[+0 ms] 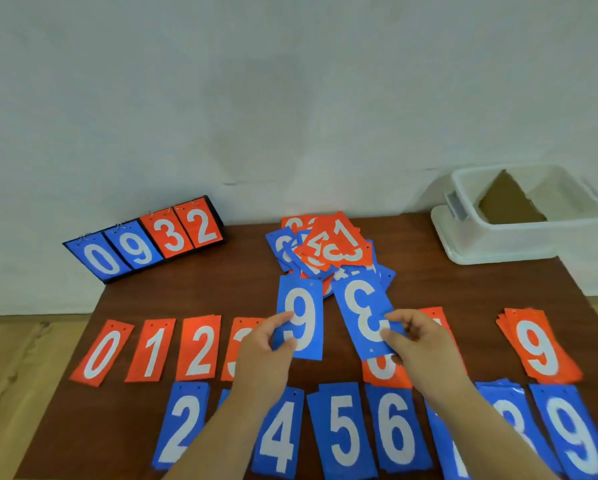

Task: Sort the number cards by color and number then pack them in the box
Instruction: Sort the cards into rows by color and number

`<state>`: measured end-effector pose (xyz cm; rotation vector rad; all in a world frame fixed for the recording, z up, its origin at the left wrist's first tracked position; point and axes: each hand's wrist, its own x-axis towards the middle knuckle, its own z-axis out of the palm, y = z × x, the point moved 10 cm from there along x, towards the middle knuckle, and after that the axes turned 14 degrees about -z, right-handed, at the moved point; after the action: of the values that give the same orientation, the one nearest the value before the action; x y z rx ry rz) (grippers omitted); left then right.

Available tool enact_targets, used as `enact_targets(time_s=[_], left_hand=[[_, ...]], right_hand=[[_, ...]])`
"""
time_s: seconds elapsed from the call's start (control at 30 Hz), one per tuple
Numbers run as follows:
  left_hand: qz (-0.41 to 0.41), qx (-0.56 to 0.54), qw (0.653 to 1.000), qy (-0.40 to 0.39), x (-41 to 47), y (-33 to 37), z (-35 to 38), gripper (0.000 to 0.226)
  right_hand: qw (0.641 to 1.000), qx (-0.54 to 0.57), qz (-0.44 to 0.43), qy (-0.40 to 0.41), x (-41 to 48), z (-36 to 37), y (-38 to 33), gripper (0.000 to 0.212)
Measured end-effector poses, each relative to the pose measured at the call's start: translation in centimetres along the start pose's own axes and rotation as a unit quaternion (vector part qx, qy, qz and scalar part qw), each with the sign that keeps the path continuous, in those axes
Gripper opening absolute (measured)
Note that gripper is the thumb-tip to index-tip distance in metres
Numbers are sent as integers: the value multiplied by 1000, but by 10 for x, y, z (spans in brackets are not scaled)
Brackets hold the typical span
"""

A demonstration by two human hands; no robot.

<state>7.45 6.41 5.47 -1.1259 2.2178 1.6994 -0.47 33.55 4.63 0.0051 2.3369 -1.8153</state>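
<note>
My left grip (273, 336) pinched a blue 9 card (301, 322) and my right grip (403, 332) pinched a blue 3 card (367, 315) above the sorted rows on the surface (221, 292).

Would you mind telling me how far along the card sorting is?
Partly done: an orange row and a blue row of sorted cards lie laid out. In hand: the left hand holds a blue 9, the right hand a blue 3. Left: the mixed pile, and the white box holds no cards.
</note>
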Motion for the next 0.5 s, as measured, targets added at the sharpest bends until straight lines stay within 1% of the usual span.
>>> enact_targets(time_s=[0.07,0.13,0.2,0.27,0.33,0.37,0.43,0.5], left_hand=[[23,9,1000,-18,1,11,-15,43],[40,9,999,-22,4,15,-35,44],[43,-4,999,-20,7,11,-58,44],[39,-9,999,-6,10,4,-85,43],[38,-27,999,-11,11,1,-106,41],[42,-33,998,-15,12,3,-115,40],[54,-35,998,-8,14,10,-133,39],[62,-45,997,-31,13,18,-139,37]], right_hand=[[999,8,-5,37,-13,6,-12,16],[998,16,-15,51,-24,20,-23,18],[998,12,-25,50,-34,37,-32,19],[999,1,-35,31,-41,57,-45,21],[999,9,-38,-24,-46,80,-60,22],[997,4,-38,-68,-48,93,-69,23],[986,-32,-33,-163,-53,117,-85,25],[970,-61,-37,-231,-56,137,-102,27]])
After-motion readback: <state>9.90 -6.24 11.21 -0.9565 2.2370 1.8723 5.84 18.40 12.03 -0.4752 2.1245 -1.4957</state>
